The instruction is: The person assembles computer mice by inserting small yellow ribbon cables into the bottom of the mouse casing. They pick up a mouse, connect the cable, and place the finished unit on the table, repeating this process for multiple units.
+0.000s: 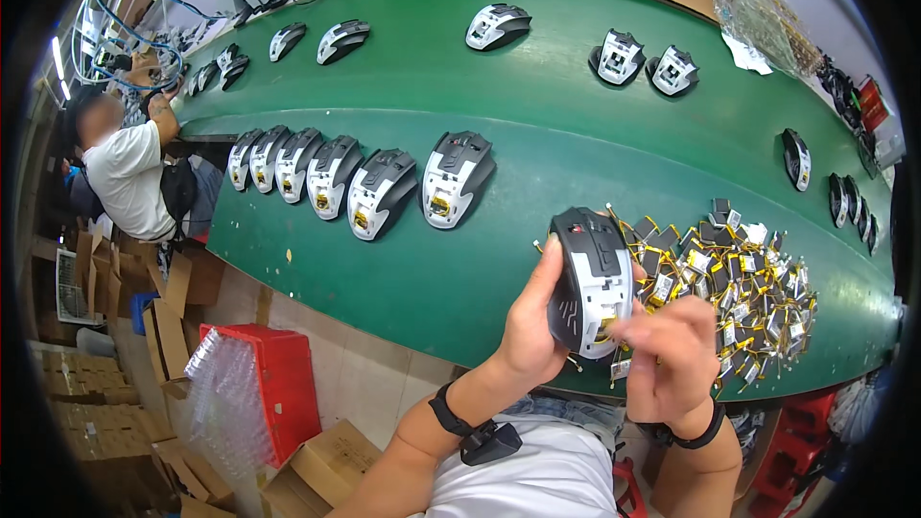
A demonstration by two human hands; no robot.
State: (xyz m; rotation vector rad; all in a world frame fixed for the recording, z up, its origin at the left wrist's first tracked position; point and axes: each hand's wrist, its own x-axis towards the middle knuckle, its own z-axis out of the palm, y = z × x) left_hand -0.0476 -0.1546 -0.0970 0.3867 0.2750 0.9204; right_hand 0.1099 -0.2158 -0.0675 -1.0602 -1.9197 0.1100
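Note:
A black and white computer mouse [593, 269], its lower shell uncovered, is held up over the table's near edge. My left hand [533, 324] is closed around it from the left and below. At the opening in its lower end, where something yellow shows, are the curled fingers of my right hand [676, 360]. Those fingertips are slightly blurred, and whatever they pinch is hidden. Just beyond my right hand lies a loose pile of small batteries [734, 293] with yellow tape and thin wires.
On the green table [384, 96], a row of similar mice [334, 177] stands to the left. More mice [619, 58] are spread along the far strip and right end. A person [129, 163] sits at the far left. Below are a red crate [288, 384] and cardboard boxes [331, 465].

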